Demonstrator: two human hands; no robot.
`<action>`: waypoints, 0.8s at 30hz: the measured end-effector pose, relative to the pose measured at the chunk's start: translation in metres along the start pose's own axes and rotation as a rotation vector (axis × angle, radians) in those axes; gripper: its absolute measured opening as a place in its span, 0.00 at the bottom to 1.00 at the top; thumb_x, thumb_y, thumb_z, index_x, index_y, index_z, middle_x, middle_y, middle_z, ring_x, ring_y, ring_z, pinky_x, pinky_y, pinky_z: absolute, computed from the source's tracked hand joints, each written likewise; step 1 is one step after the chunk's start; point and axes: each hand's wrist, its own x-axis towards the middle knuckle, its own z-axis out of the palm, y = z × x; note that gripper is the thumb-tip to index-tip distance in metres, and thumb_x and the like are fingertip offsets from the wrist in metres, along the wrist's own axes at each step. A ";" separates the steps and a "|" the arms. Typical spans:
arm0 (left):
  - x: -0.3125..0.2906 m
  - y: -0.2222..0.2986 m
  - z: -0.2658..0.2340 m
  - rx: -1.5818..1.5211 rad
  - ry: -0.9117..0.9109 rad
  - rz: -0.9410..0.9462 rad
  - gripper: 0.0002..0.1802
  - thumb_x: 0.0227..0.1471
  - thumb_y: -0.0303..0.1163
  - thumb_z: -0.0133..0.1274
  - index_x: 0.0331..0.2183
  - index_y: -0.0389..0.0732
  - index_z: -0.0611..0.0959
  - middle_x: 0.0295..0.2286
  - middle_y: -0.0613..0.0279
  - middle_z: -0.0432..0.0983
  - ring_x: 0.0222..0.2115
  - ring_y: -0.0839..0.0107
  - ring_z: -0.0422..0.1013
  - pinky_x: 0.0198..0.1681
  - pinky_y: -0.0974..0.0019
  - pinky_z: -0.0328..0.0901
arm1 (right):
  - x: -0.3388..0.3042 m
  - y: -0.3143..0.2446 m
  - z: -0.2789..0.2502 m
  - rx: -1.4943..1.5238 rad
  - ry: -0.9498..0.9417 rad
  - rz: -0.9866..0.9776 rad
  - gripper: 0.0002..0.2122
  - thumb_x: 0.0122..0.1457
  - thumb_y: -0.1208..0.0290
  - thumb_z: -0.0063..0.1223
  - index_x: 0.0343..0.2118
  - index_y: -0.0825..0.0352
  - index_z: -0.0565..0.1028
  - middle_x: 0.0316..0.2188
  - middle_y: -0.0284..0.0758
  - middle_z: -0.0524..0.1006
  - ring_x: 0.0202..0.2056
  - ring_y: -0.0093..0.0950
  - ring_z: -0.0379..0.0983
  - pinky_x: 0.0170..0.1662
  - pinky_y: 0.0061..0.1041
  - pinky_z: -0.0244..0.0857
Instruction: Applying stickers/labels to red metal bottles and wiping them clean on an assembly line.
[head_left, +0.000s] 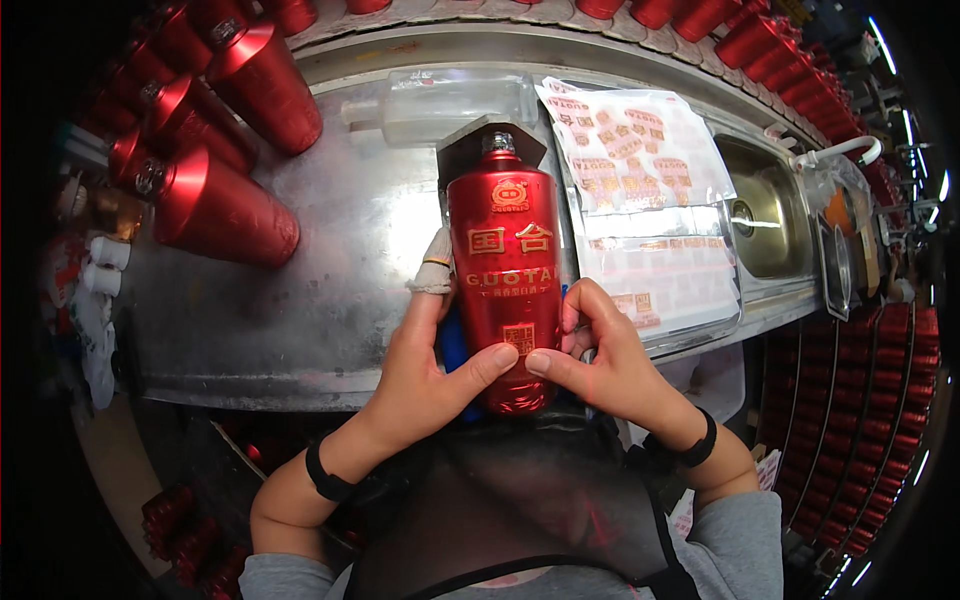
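A glossy red bottle [508,225] with gold lettering and emblems lies between my hands, its dark neck pointing away from me. My left hand [430,370] grips its left side, the thumb on the front near the base and a pale cloth cover on one finger. From the right, my right hand [607,365] holds the lower body, its thumb pressing beside the small gold square print. Behind the neck shows a dark angular holder [460,150], mostly hidden by the bottle. Right of the bottle are sheets of red and gold decals [640,250].
A clear glass bottle [460,97] lies on the metal worktop [340,290] beyond the held bottle. Several red bottles [225,205] stand at the left. At the right are a sink [765,210] and a white tap [845,150]. A conveyor [400,40] with red bottles curves along the back.
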 end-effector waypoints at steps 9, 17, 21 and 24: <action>-0.010 -0.018 -0.008 -0.114 0.027 0.039 0.52 0.51 0.33 0.63 0.66 0.33 0.47 0.63 0.47 0.52 0.65 0.61 0.50 0.66 0.61 0.46 | -0.003 0.014 -0.012 0.255 -0.124 0.053 0.10 0.60 0.69 0.58 0.36 0.64 0.66 0.28 0.22 0.63 0.27 0.10 0.57 0.30 0.12 0.55; -0.008 -0.021 -0.006 -0.050 -0.019 0.078 0.54 0.49 0.34 0.65 0.66 0.33 0.48 0.64 0.47 0.51 0.65 0.61 0.50 0.66 0.61 0.45 | -0.003 0.013 -0.010 0.141 -0.106 0.045 0.20 0.50 0.66 0.70 0.34 0.63 0.65 0.28 0.24 0.65 0.27 0.10 0.58 0.27 0.12 0.55; -0.011 -0.020 -0.008 -0.048 0.011 0.077 0.54 0.49 0.33 0.65 0.66 0.33 0.48 0.63 0.48 0.52 0.64 0.61 0.51 0.66 0.61 0.46 | -0.004 0.011 -0.008 0.153 -0.096 -0.008 0.16 0.52 0.69 0.67 0.33 0.63 0.67 0.28 0.25 0.68 0.23 0.11 0.60 0.25 0.12 0.55; -0.012 -0.018 -0.009 -0.017 0.033 0.100 0.55 0.48 0.35 0.66 0.66 0.32 0.48 0.63 0.46 0.51 0.64 0.59 0.51 0.65 0.60 0.47 | 0.003 0.010 -0.029 0.298 -0.042 0.221 0.07 0.59 0.69 0.55 0.32 0.66 0.71 0.26 0.30 0.72 0.19 0.16 0.65 0.23 0.16 0.59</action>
